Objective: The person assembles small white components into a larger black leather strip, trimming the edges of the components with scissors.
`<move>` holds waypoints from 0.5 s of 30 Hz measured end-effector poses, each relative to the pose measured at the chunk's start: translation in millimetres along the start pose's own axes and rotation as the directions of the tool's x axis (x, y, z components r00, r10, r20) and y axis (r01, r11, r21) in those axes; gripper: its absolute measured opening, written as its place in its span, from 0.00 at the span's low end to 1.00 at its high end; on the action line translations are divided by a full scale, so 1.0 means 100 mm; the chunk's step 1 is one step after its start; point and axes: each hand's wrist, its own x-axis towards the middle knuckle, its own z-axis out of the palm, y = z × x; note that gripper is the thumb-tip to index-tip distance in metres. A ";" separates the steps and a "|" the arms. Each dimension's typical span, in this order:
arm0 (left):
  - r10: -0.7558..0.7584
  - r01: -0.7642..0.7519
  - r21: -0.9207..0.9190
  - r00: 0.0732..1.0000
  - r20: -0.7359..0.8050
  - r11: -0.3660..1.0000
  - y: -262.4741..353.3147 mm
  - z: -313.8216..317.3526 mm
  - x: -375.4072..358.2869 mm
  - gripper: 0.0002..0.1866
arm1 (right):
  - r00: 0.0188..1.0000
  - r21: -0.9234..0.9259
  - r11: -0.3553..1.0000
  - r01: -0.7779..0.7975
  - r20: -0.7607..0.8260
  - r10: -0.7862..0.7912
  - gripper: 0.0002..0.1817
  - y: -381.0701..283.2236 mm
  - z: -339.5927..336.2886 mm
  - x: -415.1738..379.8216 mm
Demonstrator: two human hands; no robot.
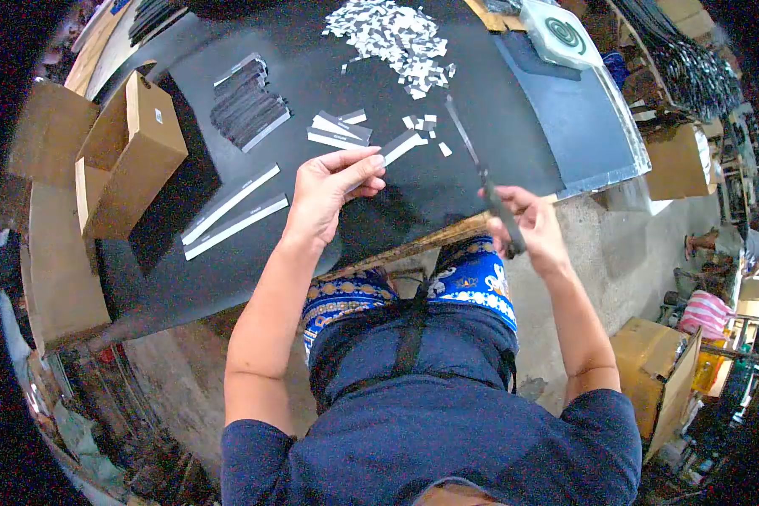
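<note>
My left hand [333, 192] pinches a short black-and-white strip [405, 148] between thumb and fingers, its free end pointing right. Wrapped around the dark handle of a pair of scissors [486, 181] is my right hand [533, 228]; the blades point away from me and stand apart from the strip. Several small cut pieces [430, 126] lie just beyond the strip's end. A few short strips [339, 131] rest on the table past my left hand, and two longer white-edged strips [238, 226] lie to its left.
A large heap of cut pieces [392, 42] covers the far middle of the dark table [481, 93]. A stack of black strips [249, 105] lies far left, near an open cardboard box [148, 143]. At the far right sits a container with a green coil [562, 36].
</note>
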 end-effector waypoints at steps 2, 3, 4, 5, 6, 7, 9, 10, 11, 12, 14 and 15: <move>-0.003 0.003 -0.012 1.000 0.009 1.000 -0.01 0.00 0.01 0.12 | 0.998 -0.010 0.999 -0.030 0.061 0.031 0.29 0.04 0.13 -0.08; -0.006 0.006 -0.011 1.000 0.021 1.000 -0.02 0.00 0.01 0.13 | 0.997 -0.059 0.998 0.004 0.074 0.001 0.30 0.09 0.19 -0.09; -0.009 0.009 -0.009 0.999 0.033 1.000 -0.03 0.01 0.01 0.14 | 0.997 -0.040 0.999 -0.017 0.078 0.020 0.30 0.09 0.24 -0.10; -0.010 0.010 -0.011 0.999 0.032 1.000 -0.03 0.01 0.01 0.14 | 0.996 -0.020 0.999 -0.038 0.083 0.040 0.30 0.06 0.30 -0.11; -0.010 0.011 -0.012 0.999 0.053 1.000 -0.03 0.02 0.01 0.14 | 0.996 -0.021 0.999 -0.040 0.084 0.042 0.30 0.07 0.32 -0.10; -0.011 0.012 -0.013 0.997 0.075 1.000 -0.03 0.03 0.00 0.15 | 0.995 -0.006 1.000 -0.029 0.095 0.029 0.29 0.08 0.33 -0.08; -0.011 0.011 -0.003 0.997 0.071 1.000 -0.01 0.07 -0.04 0.14 | 0.994 0.010 1.000 -0.019 0.108 0.018 0.29 0.06 0.37 -0.05; -0.010 0.009 0.009 0.998 0.069 1.000 0.01 0.09 -0.05 0.14 | 0.994 0.033 0.999 -0.038 0.108 0.034 0.28 0.02 0.39 -0.04; -0.010 0.009 0.009 0.998 0.068 1.000 0.01 0.10 -0.06 0.14 | 0.993 0.056 0.997 -0.056 0.108 0.050 0.28 0.00 0.40 -0.03; -0.014 0.013 0.014 0.998 0.068 1.000 0.02 0.10 -0.07 0.14 | 0.993 0.056 0.997 -0.057 0.109 0.051 0.28 0.00 0.41 -0.02; -0.018 0.017 0.020 0.998 0.065 1.000 0.03 0.11 -0.08 0.14 | 0.993 0.055 0.998 -0.036 0.110 0.030 0.27 0.03 0.41 0.02; -0.023 0.022 0.018 0.998 0.064 1.000 0.04 0.12 -0.09 0.14 | 0.993 0.055 0.998 -0.037 0.111 0.031 0.27 0.04 0.41 0.03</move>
